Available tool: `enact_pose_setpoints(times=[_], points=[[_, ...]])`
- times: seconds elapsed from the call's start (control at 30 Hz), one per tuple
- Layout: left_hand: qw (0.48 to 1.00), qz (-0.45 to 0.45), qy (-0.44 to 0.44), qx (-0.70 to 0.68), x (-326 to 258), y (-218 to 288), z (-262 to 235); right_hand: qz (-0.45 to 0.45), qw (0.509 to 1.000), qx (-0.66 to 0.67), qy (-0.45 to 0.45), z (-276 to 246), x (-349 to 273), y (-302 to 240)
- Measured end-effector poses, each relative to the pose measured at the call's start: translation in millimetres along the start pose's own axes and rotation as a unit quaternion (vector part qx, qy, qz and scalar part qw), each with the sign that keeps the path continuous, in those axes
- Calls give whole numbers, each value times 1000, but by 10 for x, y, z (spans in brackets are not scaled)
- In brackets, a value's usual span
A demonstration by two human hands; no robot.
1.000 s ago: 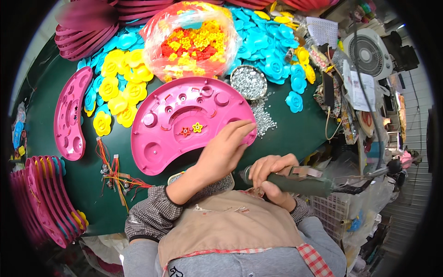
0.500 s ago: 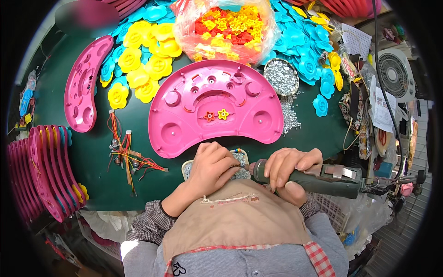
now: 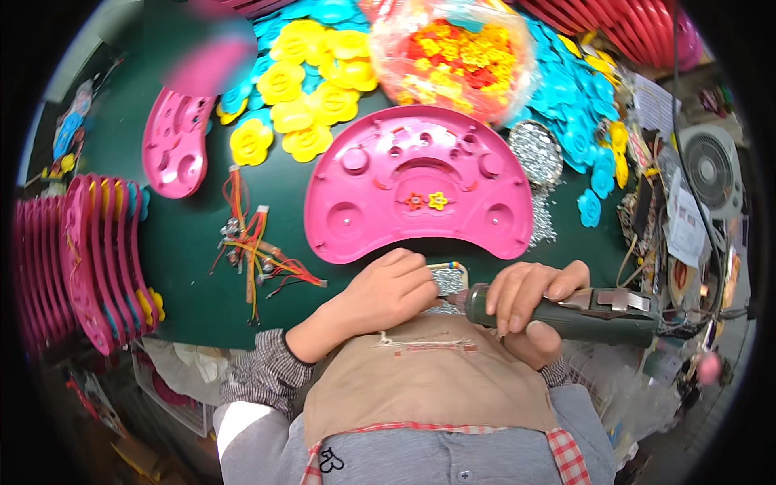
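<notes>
My right hand [image 3: 533,311] is wrapped round a dark green electric screwdriver [image 3: 602,321], which lies nearly level with its tip toward the left. My left hand [image 3: 392,287] is closed, its fingertips pinched close to the driver's tip; whatever they hold is hidden. Just behind and partly under the left hand is a small tray [image 3: 447,283] of silvery screws. Beyond both hands a pink curved plastic housing [image 3: 368,230] lies with its hollow side up. One red star-shaped piece [image 3: 415,201] and one yellow flower-shaped piece [image 3: 438,200] sit in its middle.
A round dish [image 3: 536,153] of small metal parts stands right of the housing, some spilled beside it. Wired components [image 3: 259,250] lie left. Yellow flower pieces [image 3: 307,103], blue ones [image 3: 578,145] and a plastic bag [image 3: 461,65] of small pieces are behind. Pink housings [image 3: 89,267] are stacked left.
The whole view has shifted, so the table's things appear farther right. My left hand stays by the driver's tip and now covers more of the tray. My right hand keeps its grip.
</notes>
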State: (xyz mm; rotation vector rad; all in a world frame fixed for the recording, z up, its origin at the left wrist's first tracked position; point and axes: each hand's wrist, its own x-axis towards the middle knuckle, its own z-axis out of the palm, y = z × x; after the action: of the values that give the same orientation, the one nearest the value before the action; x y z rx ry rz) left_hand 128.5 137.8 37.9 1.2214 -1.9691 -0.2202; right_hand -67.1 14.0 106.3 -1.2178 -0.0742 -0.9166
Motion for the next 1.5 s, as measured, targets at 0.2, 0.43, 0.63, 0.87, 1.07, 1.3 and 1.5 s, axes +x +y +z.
enact_pose_setpoints(times=[0.2,0.43,0.63,0.87,1.07,1.3,1.5], points=[[996,27,-59,59,64,12,-79,15,998,-60,-19,103,31,4],[993,-116,11,30,-194,73,-203,20,998,-49,-24,175,111,150],[801,-525,121,263,-1529,140,-1071,24,994,-91,62,105,163,216],[758,-619,63,197,-1815,200,-1092,5,996,-73,47,23,174,308],[840,-424,324,99,-1378,167,-2006,-16,994,-108,30,-81,135,262],[825,18,461,-326,-554,363,-3263,-28,992,-103,61,-121,90,203],[949,-192,246,30,227,-247,-1892,-22,989,-122,81,-137,112,114]])
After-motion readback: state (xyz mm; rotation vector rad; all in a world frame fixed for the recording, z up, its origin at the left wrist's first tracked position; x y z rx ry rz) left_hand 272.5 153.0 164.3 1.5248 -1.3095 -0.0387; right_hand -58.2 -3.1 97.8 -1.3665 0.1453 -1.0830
